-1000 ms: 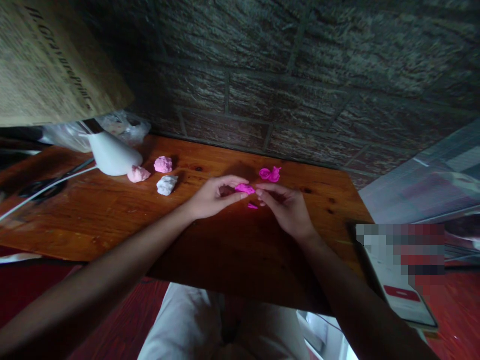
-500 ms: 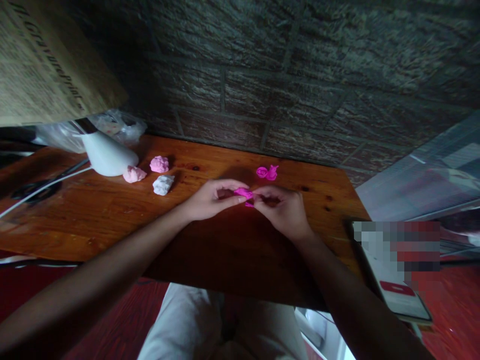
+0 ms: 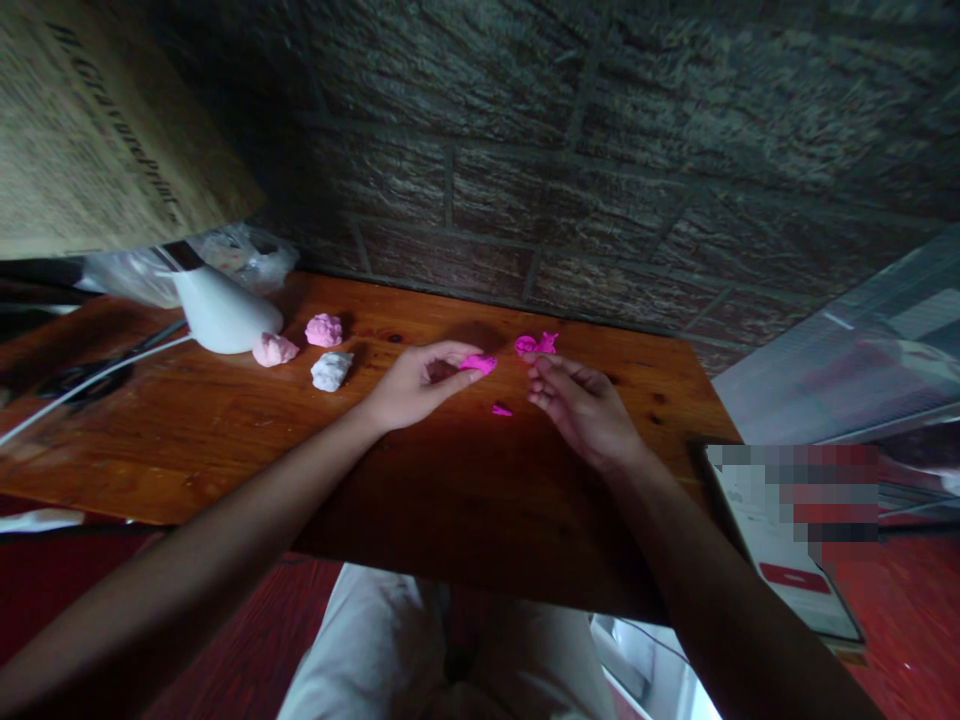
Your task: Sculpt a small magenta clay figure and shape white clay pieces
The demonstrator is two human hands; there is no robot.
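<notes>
My left hand (image 3: 421, 388) pinches a lump of magenta modelling clay (image 3: 480, 364) between thumb and fingers, above the table. Just to its right is my right hand (image 3: 585, 405), apart from that lump. Its thumb and fingertips are drawn together; whether a bit of clay is between them I cannot make out. Behind these fingertips lie magenta clay shapes (image 3: 547, 343), one a round coil, partly covered by the hand. A small magenta clay scrap (image 3: 502, 410) rests on the wood between my hands.
On the wooden table (image 3: 247, 440), a pale pink lump (image 3: 274, 349), a pink lump (image 3: 324, 329) and a white lump (image 3: 331, 371) sit beside a white lamp base (image 3: 225, 310). A tablet-like device (image 3: 787, 560) is at the right edge. A brick-patterned wall (image 3: 495, 190) stands behind.
My hands have parted. The right hand has let go of the magenta lump and moved slightly right and away from me; the left keeps the lump. The small scrap now shows fully.
</notes>
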